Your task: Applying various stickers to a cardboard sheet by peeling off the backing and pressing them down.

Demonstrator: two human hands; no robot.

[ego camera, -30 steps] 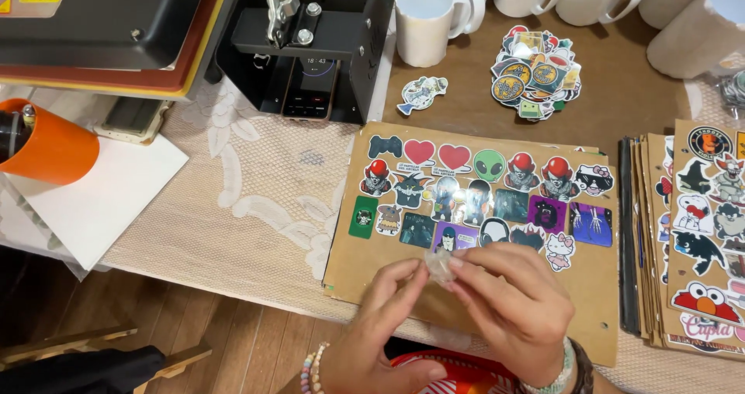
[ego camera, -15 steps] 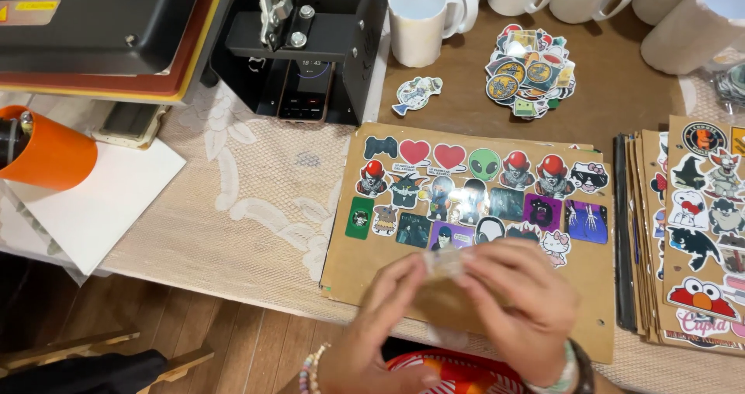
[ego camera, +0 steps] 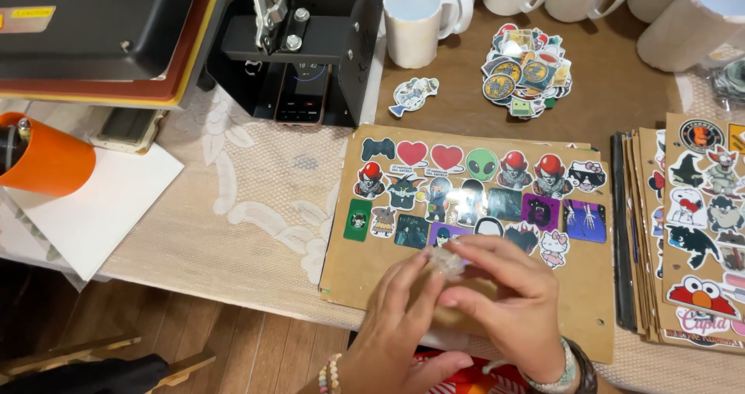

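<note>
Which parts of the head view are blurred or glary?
Head view: both hands, left hand and right hand, are slightly motion-blurred, as is the small clear piece they pinch; mild glare on the glossy stickers; the brown board stays sharp.

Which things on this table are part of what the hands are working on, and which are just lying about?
In use:
left hand
right hand
small crumpled clear sticker piece
brown cardboard sheet covered with stickers

Lying about:
loose pile of round stickers
white ceramic mug
black heat press
orange cylinder
stacked sticker boards
</note>
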